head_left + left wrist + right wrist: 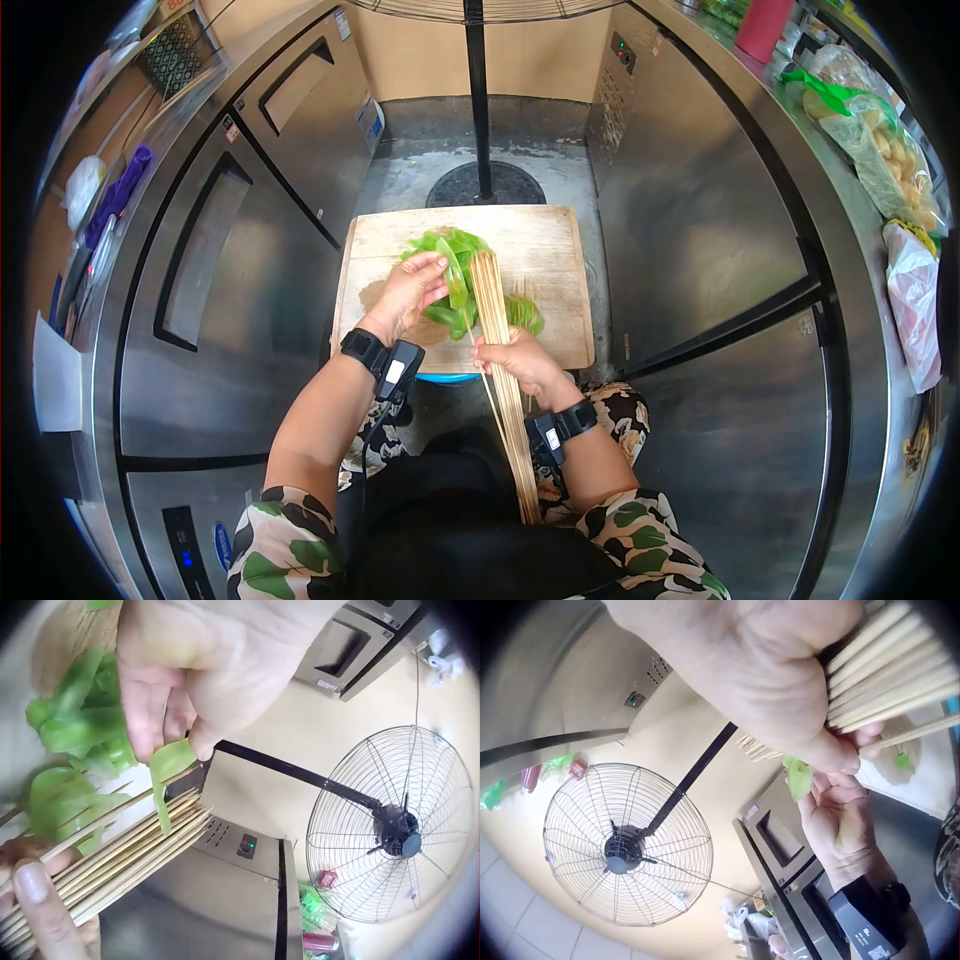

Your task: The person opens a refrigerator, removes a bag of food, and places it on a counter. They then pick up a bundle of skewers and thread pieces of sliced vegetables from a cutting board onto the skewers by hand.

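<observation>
My left hand (405,292) pinches a thin, pale green vegetable slice (173,759) between thumb and fingertips, over the cutting board (553,250). In the left wrist view the slice hangs folded at the tip of a single bamboo skewer (112,817). My right hand (527,361) grips a thick bundle of bamboo skewers (492,300), with that one skewer set apart from the rest by the thumb. The bundle slants down toward my lap. Behind the hands, a pile of green slices (455,240) lies on the board, and more green slices (524,314) show right of the bundle.
Steel fridge cabinets (240,300) flank me on the left and right (710,200). Past the board stands a fan's black pole (479,110) on a round base (520,186). Bagged goods (880,150) sit on the right counter. A blue rim (447,378) shows under the board.
</observation>
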The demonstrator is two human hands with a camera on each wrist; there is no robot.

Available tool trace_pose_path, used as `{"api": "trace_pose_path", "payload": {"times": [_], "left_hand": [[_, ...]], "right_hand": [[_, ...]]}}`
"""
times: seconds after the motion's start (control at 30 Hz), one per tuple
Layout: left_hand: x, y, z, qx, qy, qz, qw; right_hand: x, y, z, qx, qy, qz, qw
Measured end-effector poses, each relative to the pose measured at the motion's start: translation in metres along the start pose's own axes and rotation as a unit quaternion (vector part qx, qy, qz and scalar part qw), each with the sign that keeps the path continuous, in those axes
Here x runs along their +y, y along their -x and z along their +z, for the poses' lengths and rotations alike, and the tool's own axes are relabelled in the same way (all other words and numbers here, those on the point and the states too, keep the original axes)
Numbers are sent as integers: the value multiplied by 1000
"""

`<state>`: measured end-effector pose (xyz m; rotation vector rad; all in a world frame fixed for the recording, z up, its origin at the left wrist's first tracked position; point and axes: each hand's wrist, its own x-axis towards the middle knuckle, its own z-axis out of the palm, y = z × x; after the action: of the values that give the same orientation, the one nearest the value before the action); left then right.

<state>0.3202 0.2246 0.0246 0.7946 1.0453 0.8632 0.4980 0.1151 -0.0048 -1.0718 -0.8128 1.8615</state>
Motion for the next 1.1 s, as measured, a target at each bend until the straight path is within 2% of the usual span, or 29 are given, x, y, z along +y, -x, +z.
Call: {"api": "trace_pose_path", "payload": {"times": [0.43, 0.63, 0.83, 1.1], "left_hand": [[-1, 3, 9, 25, -96, 103, 990], [-7, -5, 6, -10, -190, 150, 970], [-8, 4, 15, -21, -169, 206, 963], [-8, 2, 4, -69, -186, 179, 964]], "right_hand": [[-1, 1, 0, -16, -12, 3, 1000], [-1, 1, 0, -14, -14, -2, 1000], [0, 0, -1, -2, -15, -10, 1000], [0, 0, -2, -5, -16, -19, 1000]]}}
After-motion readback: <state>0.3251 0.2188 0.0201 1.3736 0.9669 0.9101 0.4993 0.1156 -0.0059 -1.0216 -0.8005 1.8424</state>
